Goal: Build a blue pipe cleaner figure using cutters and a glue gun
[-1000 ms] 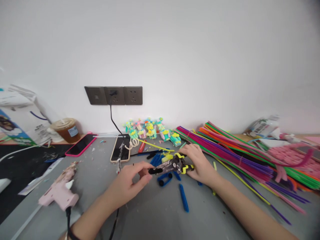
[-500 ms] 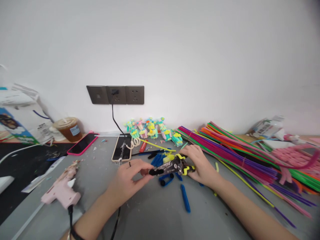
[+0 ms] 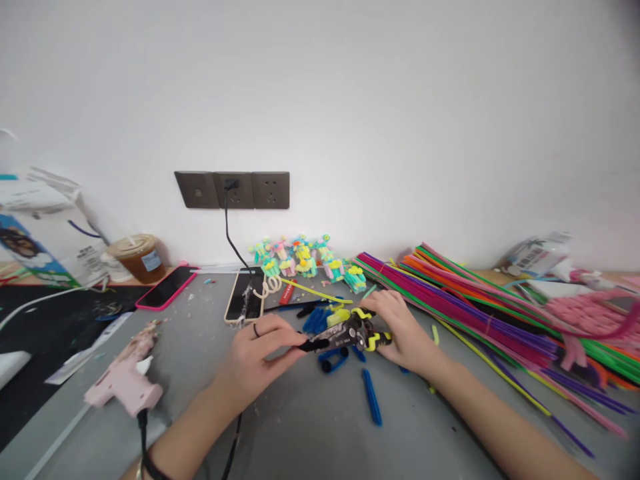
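Note:
My right hand (image 3: 403,332) is closed around the yellow-and-black handles of a pair of pliers (image 3: 345,333), held just above the grey table (image 3: 300,427). My left hand (image 3: 260,357) pinches something small at the black nose of the pliers; what it holds is too small to name. Short blue pipe-cleaner pieces (image 3: 371,397) lie on the table under and beside the tool. A ring shows on one finger of the left hand.
A large fan of coloured pipe cleaners (image 3: 490,303) covers the right side. A pink glue gun (image 3: 125,383) lies at left, its cord running toward me. Two phones (image 3: 167,288) (image 3: 245,297), a drink cup (image 3: 137,257), small craft figures (image 3: 305,257) and a wall socket strip (image 3: 233,190) stand behind.
My left hand's fingers have shifted slightly right and closed more tightly onto the pliers' nose. The right hand and pliers have barely moved.

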Demonstrator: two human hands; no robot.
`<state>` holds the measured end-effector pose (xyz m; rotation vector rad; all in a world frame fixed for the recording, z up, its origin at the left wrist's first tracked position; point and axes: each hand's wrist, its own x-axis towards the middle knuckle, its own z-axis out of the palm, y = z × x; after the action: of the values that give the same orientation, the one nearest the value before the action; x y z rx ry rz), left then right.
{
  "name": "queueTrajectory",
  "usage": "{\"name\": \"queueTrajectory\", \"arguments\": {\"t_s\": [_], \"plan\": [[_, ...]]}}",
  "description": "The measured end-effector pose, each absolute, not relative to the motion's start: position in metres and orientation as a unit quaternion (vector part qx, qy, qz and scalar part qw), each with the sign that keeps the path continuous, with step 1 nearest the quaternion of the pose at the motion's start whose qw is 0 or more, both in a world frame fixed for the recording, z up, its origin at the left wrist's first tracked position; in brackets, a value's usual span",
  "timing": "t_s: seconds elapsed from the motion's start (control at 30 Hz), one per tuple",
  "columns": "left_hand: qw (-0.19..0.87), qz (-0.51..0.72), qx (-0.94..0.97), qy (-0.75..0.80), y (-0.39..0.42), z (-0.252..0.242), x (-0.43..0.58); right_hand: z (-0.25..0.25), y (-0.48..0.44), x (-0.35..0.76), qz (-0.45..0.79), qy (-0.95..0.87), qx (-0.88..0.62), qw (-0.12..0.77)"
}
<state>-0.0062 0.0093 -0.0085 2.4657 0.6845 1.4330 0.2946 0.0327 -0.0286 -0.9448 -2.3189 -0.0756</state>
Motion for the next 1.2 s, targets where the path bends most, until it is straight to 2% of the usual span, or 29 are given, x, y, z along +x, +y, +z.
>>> {"name": "queueTrajectory", "arguments": {"t_s": [0.17,0.37,0.53,0.77,1.0,1.2], "plan": [[0.179,0.457,0.827,0.275,0.007,-0.003,-0.005,-0.031,0.033,0.295,-0.027,-0.878,-0.361,0.314],[0.340,0.318,0.820,0.334,0.002,0.006,-0.001,-0.030,0.033,0.295,-0.026,-0.880,-0.359,0.309],[0.431,0.308,0.779,0.334,0.000,0.009,-0.001,-0.028,0.032,0.293,-0.035,-0.879,-0.361,0.311],[0.382,0.314,0.790,0.363,0.004,0.009,0.000,-0.027,0.032,0.293,-0.029,-0.876,-0.366,0.315],[0.391,0.334,0.770,0.377,0.005,0.007,-0.001,-0.026,0.031,0.293,-0.023,-0.876,-0.366,0.313],[0.407,0.346,0.742,0.406,0.007,0.001,-0.001,-0.029,0.033,0.299,-0.018,-0.844,-0.392,0.366]]}}
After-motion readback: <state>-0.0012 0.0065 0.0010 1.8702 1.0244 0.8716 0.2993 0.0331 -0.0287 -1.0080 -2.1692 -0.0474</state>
